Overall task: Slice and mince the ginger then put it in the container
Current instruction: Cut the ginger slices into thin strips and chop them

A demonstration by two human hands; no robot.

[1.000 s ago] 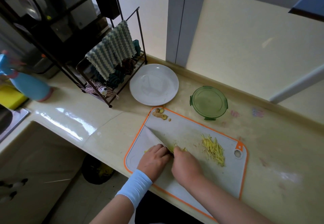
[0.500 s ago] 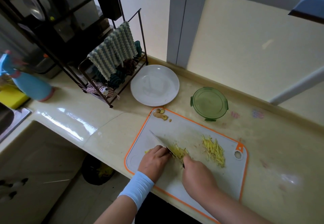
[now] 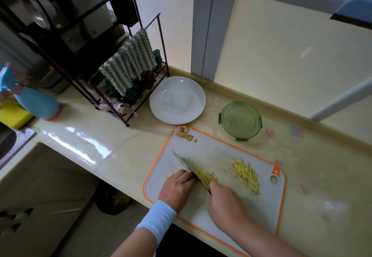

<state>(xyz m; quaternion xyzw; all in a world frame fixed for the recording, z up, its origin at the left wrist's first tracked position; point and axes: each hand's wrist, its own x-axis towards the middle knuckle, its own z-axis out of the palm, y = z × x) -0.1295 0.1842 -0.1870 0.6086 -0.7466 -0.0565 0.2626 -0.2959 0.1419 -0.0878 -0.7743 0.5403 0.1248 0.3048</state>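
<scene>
Step in hand: cutting ginger to strips, mincing not yet begun.

Right hand (image 3: 225, 202), at the near edge of the white plastic cutting board with orange rim (image 3: 211, 152), is closed round the handle of a steel kitchen knife (image 3: 187, 166). The blade runs diagonally towards the board's far-left corner. Left hand (image 3: 177, 186), on the board's near-left part, has fingers curled down over the uncut ginger (image 3: 168, 176), which is mostly hidden, with the knuckles at the blade's flat.

Fresh-cut yellow strips (image 3: 204, 175) lie against the blade. A larger heap of strips (image 3: 246, 174) sits towards the board's right end. Knobbly ginger trimmings (image 3: 184, 134) lie in the far-left corner. The round green lidded container (image 3: 240, 121) stands just beyond the far edge and is closed.

Recommendation: keep fingertips tucked behind knuckles, tip on the board, cuts narrow and even. Then gather both lots and cross-cut.
</scene>
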